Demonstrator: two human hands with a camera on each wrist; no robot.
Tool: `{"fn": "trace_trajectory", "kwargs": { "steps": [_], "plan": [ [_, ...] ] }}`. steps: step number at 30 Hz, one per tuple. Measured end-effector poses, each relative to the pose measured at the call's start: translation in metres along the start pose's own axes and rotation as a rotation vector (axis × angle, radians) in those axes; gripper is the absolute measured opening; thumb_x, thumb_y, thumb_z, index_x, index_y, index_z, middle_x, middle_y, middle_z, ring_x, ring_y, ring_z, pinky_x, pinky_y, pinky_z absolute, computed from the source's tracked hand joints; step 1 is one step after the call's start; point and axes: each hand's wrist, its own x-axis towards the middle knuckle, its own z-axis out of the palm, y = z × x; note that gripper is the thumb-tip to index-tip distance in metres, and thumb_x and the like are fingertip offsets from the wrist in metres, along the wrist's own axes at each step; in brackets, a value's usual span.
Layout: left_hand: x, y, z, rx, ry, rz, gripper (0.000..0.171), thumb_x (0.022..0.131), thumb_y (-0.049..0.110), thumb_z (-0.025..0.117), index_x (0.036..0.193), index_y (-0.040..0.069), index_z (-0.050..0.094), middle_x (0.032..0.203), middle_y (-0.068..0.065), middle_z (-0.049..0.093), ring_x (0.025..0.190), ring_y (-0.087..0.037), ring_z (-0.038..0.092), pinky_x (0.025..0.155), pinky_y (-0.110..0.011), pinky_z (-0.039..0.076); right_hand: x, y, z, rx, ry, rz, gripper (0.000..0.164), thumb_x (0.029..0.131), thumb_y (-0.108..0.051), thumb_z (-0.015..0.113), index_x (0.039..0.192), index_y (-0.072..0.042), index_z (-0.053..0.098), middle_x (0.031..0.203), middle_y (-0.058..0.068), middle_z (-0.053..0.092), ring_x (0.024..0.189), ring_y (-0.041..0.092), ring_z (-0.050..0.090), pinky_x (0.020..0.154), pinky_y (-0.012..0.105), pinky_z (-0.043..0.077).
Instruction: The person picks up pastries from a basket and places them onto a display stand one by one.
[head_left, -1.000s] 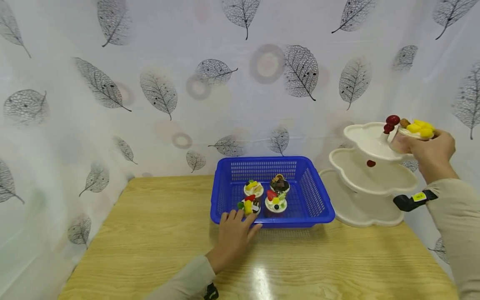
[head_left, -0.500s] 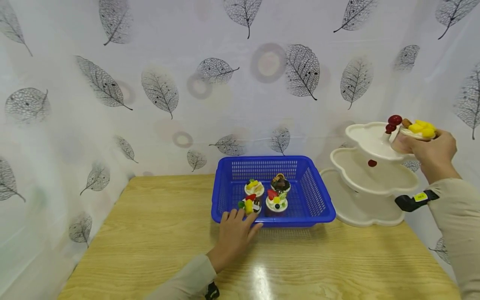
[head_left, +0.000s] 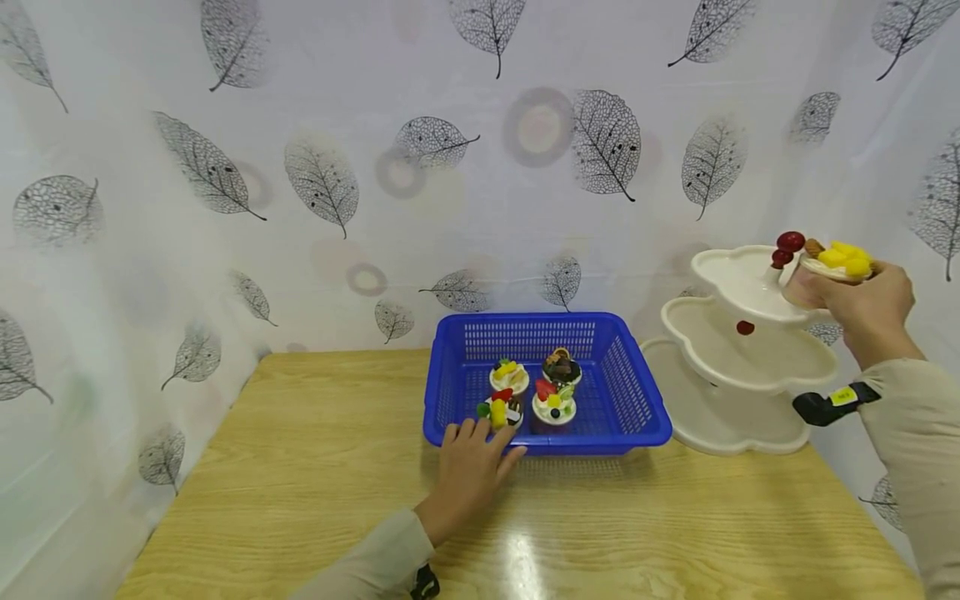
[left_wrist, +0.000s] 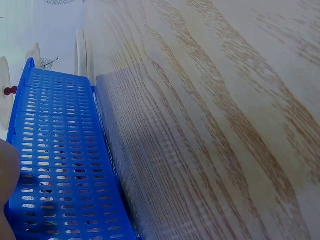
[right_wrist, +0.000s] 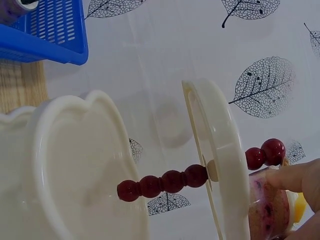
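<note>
On the top tier of a white three-tier stand (head_left: 738,271), my right hand (head_left: 873,308) grips a clear dessert cup (right_wrist: 270,205) topped with cream and yellow fruit chunks. The cup's base meets the top plate, beside the red beaded post (right_wrist: 272,152). My left hand (head_left: 472,471) rests over the front rim of a blue plastic basket (head_left: 622,392), fingertips just inside. Closest to those fingers is a dessert cup (head_left: 501,410) with red and yellow fruit. Other cups are a strawberry one (head_left: 553,406), a yellow-fruit one (head_left: 509,377) and a chocolate one (head_left: 561,369).
A wooden table (head_left: 322,467) bears the basket and the stand. The stand's middle tier (head_left: 787,354) and bottom tier (head_left: 738,429) spread beneath the top plate, close to the basket's right side. Behind hangs a white curtain (head_left: 465,225) printed with leaves.
Both hands hold the same places throughout. The whole head view has shifted very slightly; the cups, basket and stand keep their positions.
</note>
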Motion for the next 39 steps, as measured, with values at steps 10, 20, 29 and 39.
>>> {"fn": "trace_trajectory", "kwargs": {
  "steps": [10,20,29,39],
  "plan": [
    [0.000,-0.001,-0.002,-0.012,-0.014,-0.006,0.035,0.096,0.053,0.046,0.113,0.028,0.065,0.090,0.000,0.061,0.080,-0.020,0.050,0.071,-0.035,0.034,-0.021,-0.015,-0.003,0.033,0.066,-0.052,0.092,0.089,-0.046,0.058,0.153,-0.009,0.004,0.159,0.014,0.003,0.145,0.026,0.009,0.113,0.035,0.021],
    [-0.001,-0.003,0.001,-0.006,0.011,-0.003,0.035,0.096,0.052,0.047,0.113,0.028,0.065,0.089,0.000,0.060,0.078,-0.019,0.049,0.070,-0.034,0.032,-0.073,-0.040,0.026,0.138,-0.034,-0.387,0.083,0.089,-0.033,0.066,0.153,-0.014,0.016,0.158,0.008,0.017,0.142,0.022,0.025,0.112,0.032,0.026],
    [-0.001,-0.002,0.001,-0.004,0.009,-0.001,0.035,0.096,0.053,0.047,0.111,0.027,0.065,0.089,0.000,0.060,0.079,-0.019,0.050,0.070,-0.034,0.033,-0.109,-0.022,0.097,0.172,-0.347,-0.578,0.084,0.088,-0.019,0.069,0.149,0.005,0.017,0.152,0.028,0.024,0.141,0.040,0.021,0.111,0.051,0.022],
    [-0.001,-0.002,0.004,-0.004,0.039,0.013,0.035,0.096,0.053,0.045,0.108,0.027,0.065,0.087,0.001,0.060,0.076,-0.019,0.048,0.069,-0.033,0.032,-0.133,0.015,0.175,0.026,-0.701,-0.512,0.090,0.083,-0.023,0.076,0.147,0.006,0.019,0.148,0.031,0.028,0.137,0.048,0.026,0.107,0.055,0.027]
  ]
}}
